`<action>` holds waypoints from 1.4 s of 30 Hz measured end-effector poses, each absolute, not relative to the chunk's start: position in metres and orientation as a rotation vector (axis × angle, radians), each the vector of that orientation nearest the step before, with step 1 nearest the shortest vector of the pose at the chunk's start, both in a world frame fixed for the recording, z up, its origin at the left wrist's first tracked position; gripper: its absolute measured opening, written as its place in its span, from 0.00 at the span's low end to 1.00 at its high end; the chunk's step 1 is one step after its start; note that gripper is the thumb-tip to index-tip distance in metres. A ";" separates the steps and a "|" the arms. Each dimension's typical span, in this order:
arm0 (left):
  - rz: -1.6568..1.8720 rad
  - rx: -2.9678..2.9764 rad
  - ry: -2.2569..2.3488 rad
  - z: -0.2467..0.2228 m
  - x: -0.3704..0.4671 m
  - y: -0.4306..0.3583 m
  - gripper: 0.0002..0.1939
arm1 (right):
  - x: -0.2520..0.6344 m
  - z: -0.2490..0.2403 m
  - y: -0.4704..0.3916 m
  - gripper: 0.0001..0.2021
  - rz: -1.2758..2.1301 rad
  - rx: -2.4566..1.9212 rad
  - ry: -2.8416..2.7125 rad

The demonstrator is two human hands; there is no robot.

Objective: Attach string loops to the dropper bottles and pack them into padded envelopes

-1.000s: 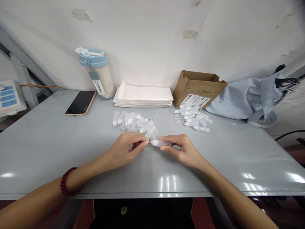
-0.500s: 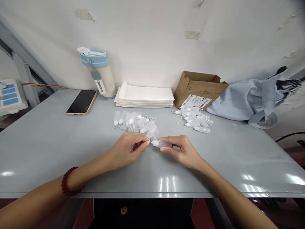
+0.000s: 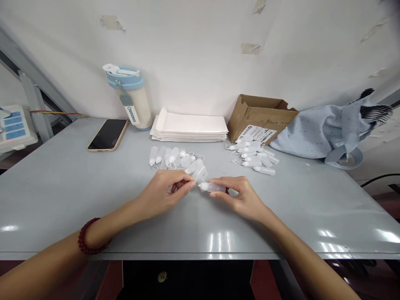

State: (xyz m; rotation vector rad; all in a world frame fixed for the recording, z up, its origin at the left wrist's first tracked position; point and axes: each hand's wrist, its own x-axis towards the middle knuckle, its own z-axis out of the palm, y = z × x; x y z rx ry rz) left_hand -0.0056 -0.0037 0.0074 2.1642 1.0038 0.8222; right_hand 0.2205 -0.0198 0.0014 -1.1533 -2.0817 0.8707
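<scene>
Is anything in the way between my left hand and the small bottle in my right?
Nothing visible: the left hand is pinched just off the white tip of the bottle in the right hand. The near pile of bottles lies beyond, toward the wall.

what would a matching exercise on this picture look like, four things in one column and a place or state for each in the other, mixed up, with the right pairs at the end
Things
1. Phone
2. Cardboard box
3. Dark red bead bracelet
4. Small bottle nearest the table's front edge

Places and states
A. Worn on the left arm
B. Held between the thumb and fingers of the right hand
C. Standing beside the light blue bag
D. Lying flat, dark screen up

Right pairs: 1-D, 2-C, 3-A, 4-B
</scene>
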 end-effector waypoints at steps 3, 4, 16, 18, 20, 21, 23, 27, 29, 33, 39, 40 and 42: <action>0.826 2.159 1.008 0.008 -0.005 -0.004 0.09 | 0.220 0.001 -0.020 0.11 0.854 -1.151 -2.080; 0.829 2.155 1.015 0.008 -0.005 -0.004 0.09 | 0.220 0.001 -0.020 0.11 0.850 -1.150 -2.074; 0.807 2.127 1.086 0.003 -0.004 -0.002 0.09 | 0.218 -0.002 -0.021 0.10 0.776 -1.171 -2.042; 0.807 2.124 1.085 0.002 -0.004 -0.002 0.10 | 0.218 -0.003 -0.021 0.11 0.770 -1.176 -2.035; 0.813 2.116 1.077 0.001 -0.003 -0.003 0.10 | 0.217 -0.004 -0.022 0.11 0.774 -1.182 -2.027; 0.819 2.109 1.072 0.001 -0.003 -0.004 0.10 | 0.217 -0.005 -0.022 0.10 0.779 -1.178 -2.026; 0.830 2.093 1.064 0.001 -0.002 -0.005 0.10 | 0.216 -0.006 -0.022 0.10 0.786 -1.156 -2.025; 0.847 2.084 1.063 0.002 -0.001 -0.008 0.10 | 0.215 -0.008 -0.022 0.11 0.770 -1.109 -2.013; 0.857 2.089 1.065 0.002 0.000 -0.008 0.10 | 0.215 -0.009 -0.022 0.11 0.759 -1.107 -2.007; 0.885 2.087 1.061 0.001 0.001 -0.009 0.09 | 0.213 -0.011 -0.023 0.12 0.762 -1.108 -2.005; 0.889 2.082 1.058 0.001 0.000 -0.010 0.09 | 0.212 -0.010 -0.024 0.10 0.776 -1.097 -1.999; 0.887 2.083 1.060 0.001 0.001 -0.010 0.09 | 0.211 -0.010 -0.024 0.10 0.776 -1.095 -1.999; 0.882 2.083 1.065 0.001 0.001 -0.010 0.09 | 0.211 -0.010 -0.025 0.10 0.773 -1.093 -1.996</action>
